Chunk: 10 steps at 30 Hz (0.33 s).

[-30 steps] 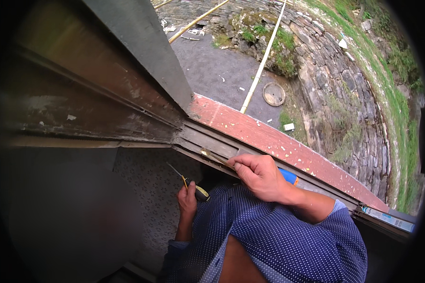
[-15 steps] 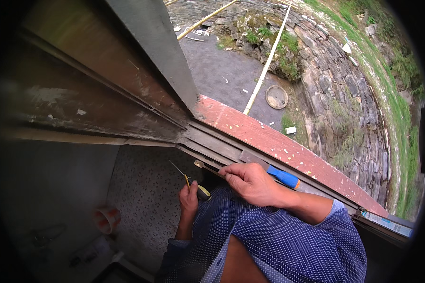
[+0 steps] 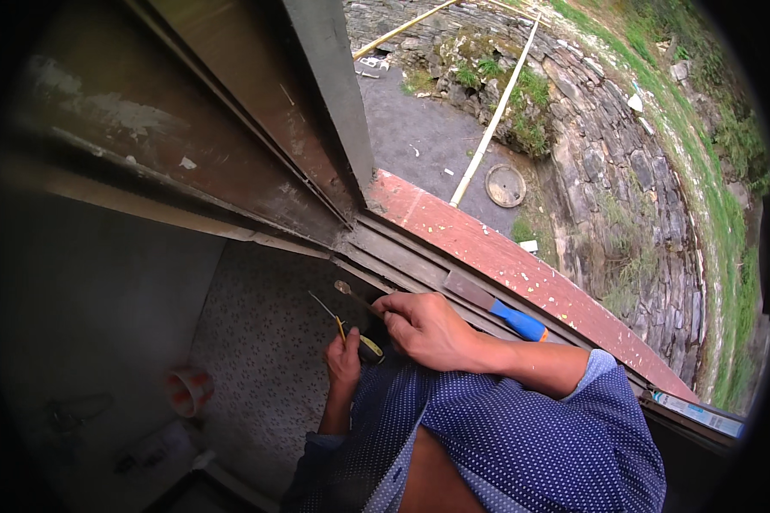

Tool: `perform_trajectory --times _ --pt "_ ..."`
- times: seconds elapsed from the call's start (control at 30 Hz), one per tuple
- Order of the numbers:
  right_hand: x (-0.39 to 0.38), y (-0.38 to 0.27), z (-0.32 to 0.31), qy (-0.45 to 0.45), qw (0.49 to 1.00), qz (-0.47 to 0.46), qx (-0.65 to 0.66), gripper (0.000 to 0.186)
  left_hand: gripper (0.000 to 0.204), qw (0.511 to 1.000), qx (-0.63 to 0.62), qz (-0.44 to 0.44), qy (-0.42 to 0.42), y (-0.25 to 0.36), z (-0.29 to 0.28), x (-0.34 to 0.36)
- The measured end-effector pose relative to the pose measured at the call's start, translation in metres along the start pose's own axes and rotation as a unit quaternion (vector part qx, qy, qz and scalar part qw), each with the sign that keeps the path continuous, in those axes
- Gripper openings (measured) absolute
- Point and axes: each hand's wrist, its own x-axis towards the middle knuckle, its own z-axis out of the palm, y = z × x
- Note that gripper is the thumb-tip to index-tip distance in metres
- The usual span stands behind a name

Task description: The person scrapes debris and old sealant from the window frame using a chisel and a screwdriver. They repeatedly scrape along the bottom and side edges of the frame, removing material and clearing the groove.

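My right hand [image 3: 428, 329] is closed round the thin handle of a small spoon [image 3: 343, 288]. The spoon's round bowl points left, past the inner edge of the window track [image 3: 393, 256]. Lower and to the left, my left hand [image 3: 343, 361] is closed on a screwdriver [image 3: 370, 349] with a black and yellow handle. Its thin shaft slants up and left. A slim yellow stick [image 3: 341, 328] also stands out of that hand; what kind it is, I cannot tell. A scraper [image 3: 518, 321] with a blue handle and flat metal blade lies on the track beyond my right hand.
A red-brown sill [image 3: 496, 256] with pale flecks runs outside the track. Brown window panels [image 3: 188, 128] rise at the left. A blue-and-white tube [image 3: 697, 413] lies at the track's right end. An orange-and-white bucket [image 3: 188, 391] stands on the patterned floor [image 3: 257, 342].
My right hand and the spoon have shifted a little left, away from the track and toward the screwdriver's tip. My left hand stays nearly in place. The view has turned slightly.
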Motion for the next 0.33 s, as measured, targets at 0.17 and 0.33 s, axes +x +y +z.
perform_trajectory --times 0.17,0.33 --pt "0.003 0.003 -0.004 -0.013 0.999 0.028 0.021 0.024 0.038 1.000 0.010 -0.017 -0.019 0.006 0.000 -0.001" --pt "0.027 -0.003 -0.004 0.028 0.996 0.036 0.077 0.025 0.037 0.999 -0.008 -0.017 -0.026 0.002 -0.001 0.004"
